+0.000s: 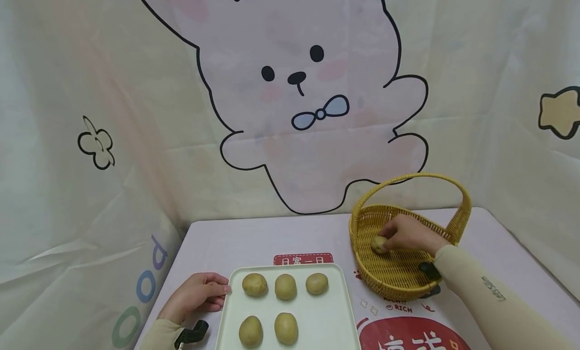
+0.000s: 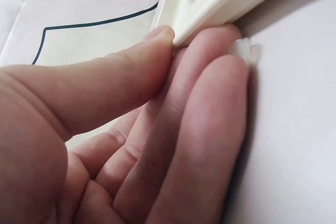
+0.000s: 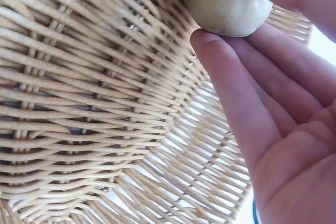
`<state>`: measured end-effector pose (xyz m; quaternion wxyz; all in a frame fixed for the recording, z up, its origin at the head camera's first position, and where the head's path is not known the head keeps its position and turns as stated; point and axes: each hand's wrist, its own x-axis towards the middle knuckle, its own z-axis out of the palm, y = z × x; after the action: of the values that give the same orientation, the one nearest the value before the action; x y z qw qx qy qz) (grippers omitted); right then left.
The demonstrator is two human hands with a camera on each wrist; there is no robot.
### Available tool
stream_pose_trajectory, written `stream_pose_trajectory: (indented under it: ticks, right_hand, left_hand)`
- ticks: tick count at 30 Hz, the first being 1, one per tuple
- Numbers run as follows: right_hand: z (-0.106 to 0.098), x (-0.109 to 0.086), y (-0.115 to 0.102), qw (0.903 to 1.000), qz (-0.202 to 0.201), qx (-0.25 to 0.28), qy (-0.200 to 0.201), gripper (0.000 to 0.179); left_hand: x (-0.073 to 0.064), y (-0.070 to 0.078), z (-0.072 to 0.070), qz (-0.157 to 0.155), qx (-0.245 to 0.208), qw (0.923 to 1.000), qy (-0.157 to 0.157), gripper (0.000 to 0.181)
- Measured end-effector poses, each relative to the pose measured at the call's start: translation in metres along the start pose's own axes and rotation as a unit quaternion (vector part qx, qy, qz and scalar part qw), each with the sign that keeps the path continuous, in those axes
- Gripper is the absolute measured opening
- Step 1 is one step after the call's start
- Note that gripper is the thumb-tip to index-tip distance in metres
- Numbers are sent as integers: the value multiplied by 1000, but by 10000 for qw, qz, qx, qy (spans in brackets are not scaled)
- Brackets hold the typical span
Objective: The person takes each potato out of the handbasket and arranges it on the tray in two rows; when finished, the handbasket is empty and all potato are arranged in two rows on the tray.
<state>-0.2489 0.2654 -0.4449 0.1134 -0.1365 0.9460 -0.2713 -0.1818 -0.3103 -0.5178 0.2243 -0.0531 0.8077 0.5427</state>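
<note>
Inside a yellow wicker basket [image 1: 394, 284], my right hand [image 1: 410, 234] holds a potato [image 1: 378, 244] between thumb and fingers. The right wrist view shows that same pale potato [image 3: 226, 3] pinched at the fingertips, close to the woven wicker [image 3: 105, 77]. My left hand [image 1: 197, 294] is at the left edge of a white tray [image 1: 326, 320]. Up close in the left wrist view, the thumb lies against the tray's rim [image 2: 210, 9] and the fingers curl beneath it. Several potatoes [image 1: 285, 287] lie on the tray in two rows, three in the back row and two in front.
The basket's tall arched handle [image 1: 419, 176] rises over the right forearm. A pale cloth with red printing [image 1: 412, 335] covers the table. Behind the table hangs a curtain with a cartoon animal [image 1: 308, 153]; more curtain stands at both sides.
</note>
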Motion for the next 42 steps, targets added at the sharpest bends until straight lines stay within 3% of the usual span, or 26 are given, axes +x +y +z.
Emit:
stream_pose_trajectory:
  ticks: [8,21,28,33,42]
  right_hand:
    - [-7,-20,-22,9994,-179,125,260,35]
    - [-2,-77,-64,9969,-335,387,596,40]
    - [21,-94,-88,9947,-556,559,660,39]
    - [46,-93,-99,9911,-857,809,625,39]
    - [89,-86,-118,9845,-1251,1219,164,37]
  left_hand:
    - [-1,0,-1,116,-69,9998,-116,38]
    - [-1,-1,0,118,2,9999,-87,37]
    - [-3,1,0,130,-56,9998,-149,37]
    - [-3,2,-1,137,-55,9998,-130,38]
    - [0,-1,-1,183,-65,9997,-150,38]
